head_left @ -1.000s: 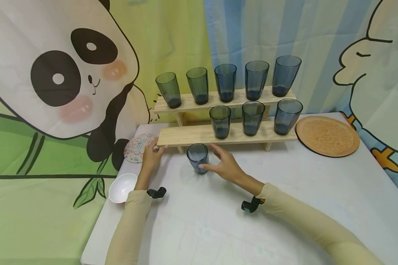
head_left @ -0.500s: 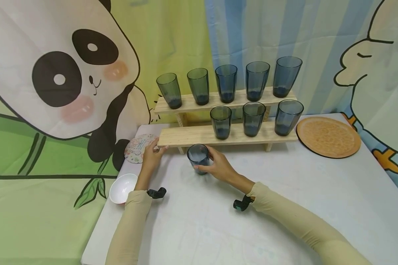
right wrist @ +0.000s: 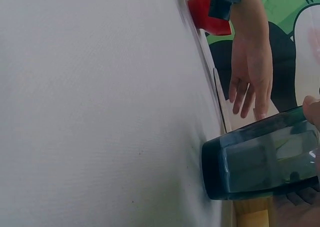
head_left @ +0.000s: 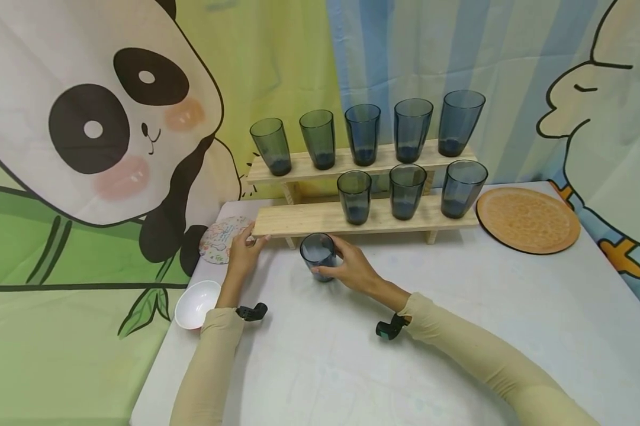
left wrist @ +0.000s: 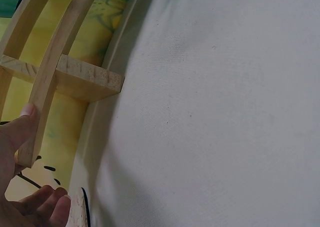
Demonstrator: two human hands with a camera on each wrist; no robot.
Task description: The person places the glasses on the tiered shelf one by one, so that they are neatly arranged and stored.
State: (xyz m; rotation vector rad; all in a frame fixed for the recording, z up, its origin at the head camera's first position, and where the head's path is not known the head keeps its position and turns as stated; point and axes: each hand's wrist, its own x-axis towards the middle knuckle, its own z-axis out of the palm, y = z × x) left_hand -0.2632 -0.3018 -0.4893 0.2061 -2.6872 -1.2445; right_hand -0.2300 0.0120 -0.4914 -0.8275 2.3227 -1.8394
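Note:
My right hand [head_left: 354,269] grips a blue-tinted glass tumbler [head_left: 314,253] just in front of the wooden rack, thumb on its near side and fingers behind. In the right wrist view the tumbler [right wrist: 260,162] looks empty, its dark base close to the white cloth. My left hand [head_left: 243,251] pinches the left end of the lower board of the two-step wooden rack [head_left: 293,218]. Thumb [left wrist: 26,112] on the board's edge shows in the left wrist view; the other fingers [left wrist: 50,202] are bent below it. Several matching tumblers [head_left: 362,135] stand on both steps, the lower ones toward the right.
On the left, a white bowl [head_left: 197,303] with a red outside sits near the table edge, and a round floral mat [head_left: 222,238] lies behind my left hand. A round tan board [head_left: 527,220] lies right of the rack. Printed curtains [head_left: 277,53] hang behind.
My right hand has moved left and closed its fingers round the tumbler, which stays in about the same spot. The left hand has kept its hold on the rack.

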